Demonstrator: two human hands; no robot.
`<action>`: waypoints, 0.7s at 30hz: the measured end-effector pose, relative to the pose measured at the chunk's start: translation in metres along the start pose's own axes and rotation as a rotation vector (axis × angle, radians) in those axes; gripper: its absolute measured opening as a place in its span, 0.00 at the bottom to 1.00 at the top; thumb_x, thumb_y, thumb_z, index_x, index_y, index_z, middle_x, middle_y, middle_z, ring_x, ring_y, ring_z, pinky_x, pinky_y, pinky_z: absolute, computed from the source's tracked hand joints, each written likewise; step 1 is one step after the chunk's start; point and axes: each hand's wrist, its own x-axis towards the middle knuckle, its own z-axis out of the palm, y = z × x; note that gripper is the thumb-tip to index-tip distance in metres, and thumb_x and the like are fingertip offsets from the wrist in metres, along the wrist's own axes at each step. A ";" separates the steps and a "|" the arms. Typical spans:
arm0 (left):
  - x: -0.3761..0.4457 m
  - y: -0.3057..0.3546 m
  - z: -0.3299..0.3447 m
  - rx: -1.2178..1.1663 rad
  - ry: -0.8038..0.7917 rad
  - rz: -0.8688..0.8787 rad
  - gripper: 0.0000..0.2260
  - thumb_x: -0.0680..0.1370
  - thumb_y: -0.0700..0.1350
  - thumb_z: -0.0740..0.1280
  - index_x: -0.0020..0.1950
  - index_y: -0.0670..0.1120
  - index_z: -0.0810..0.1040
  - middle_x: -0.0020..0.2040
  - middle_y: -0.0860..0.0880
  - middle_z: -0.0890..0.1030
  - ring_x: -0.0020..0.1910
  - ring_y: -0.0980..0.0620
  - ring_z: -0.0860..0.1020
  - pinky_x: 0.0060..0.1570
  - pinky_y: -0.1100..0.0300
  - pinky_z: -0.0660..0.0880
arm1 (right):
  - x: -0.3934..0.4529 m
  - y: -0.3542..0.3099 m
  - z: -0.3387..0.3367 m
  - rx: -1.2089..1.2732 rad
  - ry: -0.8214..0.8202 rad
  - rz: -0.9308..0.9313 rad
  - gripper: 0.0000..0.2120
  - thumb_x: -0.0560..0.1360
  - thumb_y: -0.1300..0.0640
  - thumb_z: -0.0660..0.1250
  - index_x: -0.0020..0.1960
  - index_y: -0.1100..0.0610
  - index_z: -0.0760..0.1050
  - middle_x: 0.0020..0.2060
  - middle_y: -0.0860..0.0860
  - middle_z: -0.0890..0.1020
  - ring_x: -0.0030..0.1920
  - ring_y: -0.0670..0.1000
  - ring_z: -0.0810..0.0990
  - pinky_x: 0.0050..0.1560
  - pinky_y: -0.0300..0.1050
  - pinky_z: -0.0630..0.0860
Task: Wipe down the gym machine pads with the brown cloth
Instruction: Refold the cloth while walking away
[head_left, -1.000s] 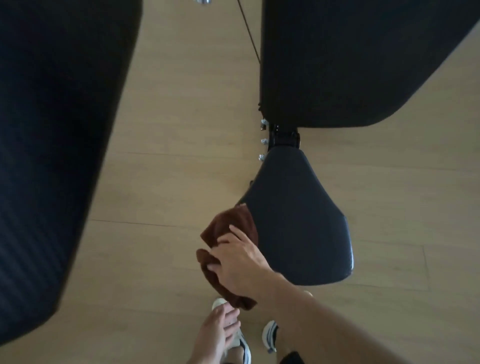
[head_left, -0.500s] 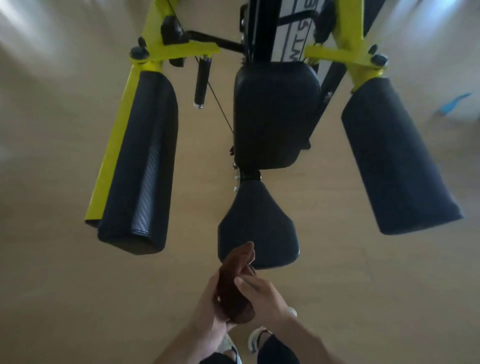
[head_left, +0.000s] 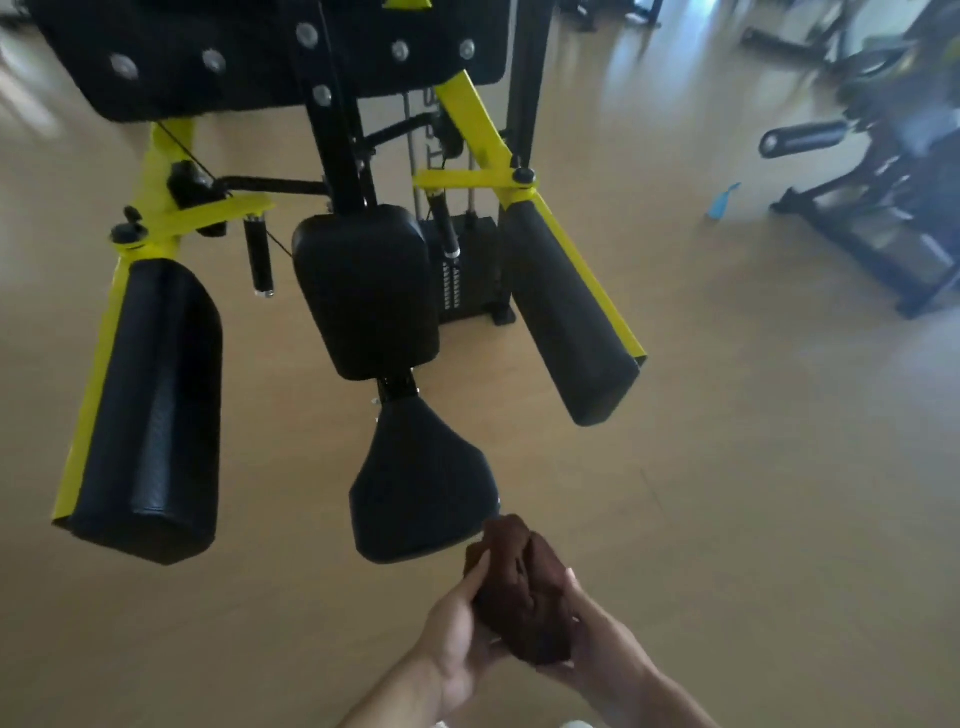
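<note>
Above the floor (head_left: 727, 493), we note the left arm pad (head_left: 150, 410), long axis running toward us; firm, fixed. Next the seat pad (head_left: 421, 488), narrow end pointing at the frame. Just beside its near corner sits the brown cloth (head_left: 524, 587): soft, light, bunched, graspable anywhere. Left hand (head_left: 457, 634) and right hand (head_left: 597, 644) curl their fingers round it.

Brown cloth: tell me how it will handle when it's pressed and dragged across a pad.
The brown cloth sits bunched in folds between the left hand and right hand, so it is probably soft and floppy. It looks light for its bulk. Pushed over the seat pad, it will likely crumple rather than slide flat.
</note>
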 end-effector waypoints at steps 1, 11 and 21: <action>-0.004 -0.003 0.014 0.024 0.013 0.002 0.16 0.77 0.56 0.65 0.57 0.49 0.84 0.56 0.45 0.86 0.59 0.42 0.82 0.62 0.42 0.76 | -0.007 -0.002 -0.014 0.024 0.018 0.008 0.20 0.76 0.43 0.69 0.62 0.52 0.83 0.58 0.53 0.86 0.60 0.57 0.83 0.64 0.60 0.78; 0.030 -0.067 0.119 0.042 0.162 -0.029 0.20 0.80 0.54 0.67 0.63 0.40 0.77 0.53 0.38 0.85 0.51 0.41 0.83 0.38 0.53 0.82 | -0.064 -0.032 -0.126 0.248 0.242 -0.297 0.14 0.75 0.73 0.67 0.59 0.67 0.78 0.51 0.64 0.86 0.48 0.57 0.86 0.53 0.52 0.82; 0.047 -0.074 0.177 0.036 -0.003 -0.034 0.19 0.80 0.50 0.65 0.65 0.40 0.80 0.60 0.39 0.83 0.62 0.41 0.81 0.62 0.49 0.76 | -0.087 -0.052 -0.180 0.448 -0.053 0.047 0.21 0.72 0.76 0.64 0.65 0.71 0.75 0.60 0.67 0.82 0.52 0.61 0.86 0.48 0.51 0.85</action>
